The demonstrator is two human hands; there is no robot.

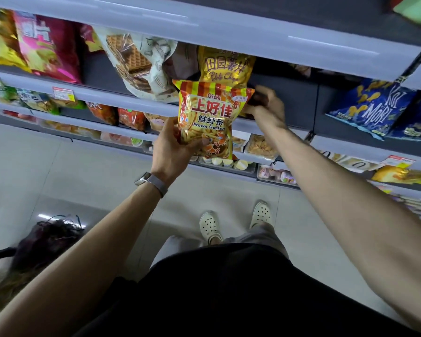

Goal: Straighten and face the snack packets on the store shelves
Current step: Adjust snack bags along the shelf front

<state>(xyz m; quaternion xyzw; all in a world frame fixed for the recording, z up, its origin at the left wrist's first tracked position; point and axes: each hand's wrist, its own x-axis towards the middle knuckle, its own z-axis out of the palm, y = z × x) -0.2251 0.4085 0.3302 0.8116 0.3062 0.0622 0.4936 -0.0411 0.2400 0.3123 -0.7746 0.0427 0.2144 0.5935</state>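
Holding the prawn cracker packet (206,117) upright in front of the shelf edge (107,99), the left hand (173,147) grips its lower left corner, fingers and thumb curled round it; the printed front faces the camera; the right hand (265,108) sits at the packet's upper right corner with fingers curled, though I cannot tell whether they pinch the packet or something dark behind it; a yellow potato chips packet (225,65) stands just behind on the shelf, beside a wafer bag (136,64); blue packets (372,108) lie well to the right.
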